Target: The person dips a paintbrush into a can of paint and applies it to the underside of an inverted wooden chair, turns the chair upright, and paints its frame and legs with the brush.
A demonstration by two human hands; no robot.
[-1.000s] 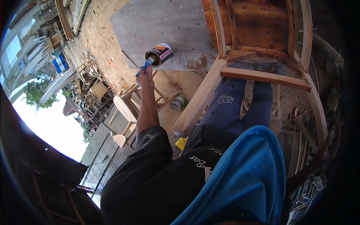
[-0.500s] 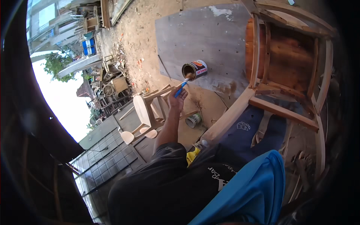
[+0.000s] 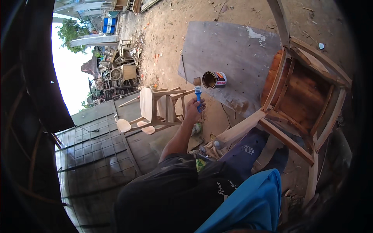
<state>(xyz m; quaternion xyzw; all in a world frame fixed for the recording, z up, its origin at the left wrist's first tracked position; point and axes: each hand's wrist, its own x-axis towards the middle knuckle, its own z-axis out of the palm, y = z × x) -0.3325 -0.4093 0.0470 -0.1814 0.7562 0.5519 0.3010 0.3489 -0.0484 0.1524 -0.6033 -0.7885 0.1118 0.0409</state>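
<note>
My left hand (image 3: 194, 107) grips the blue handle of a paintbrush (image 3: 197, 93), held upright with brown-stained bristles. Just right of the bristles, an open tin (image 3: 213, 80) with a dark, colourful label lies above a weathered grey board (image 3: 228, 46); brown stuff shows inside it. An overturned wooden chair (image 3: 302, 102) with a reddish-brown stained seat and partly pale legs stands over my blue-trousered legs at the right. My right hand is not visible.
Pale unfinished chair pieces (image 3: 147, 105) lie left of the brush. Farther back are piled furniture (image 3: 126, 72) and blue containers (image 3: 109, 26). A metal grid (image 3: 93, 147) is at lower left, and dirt ground (image 3: 167, 46) runs behind the board.
My left hand with the brush has drawn away from the tin's mouth; the bristles are out beside it. The view has shifted, and my right hand has left it.
</note>
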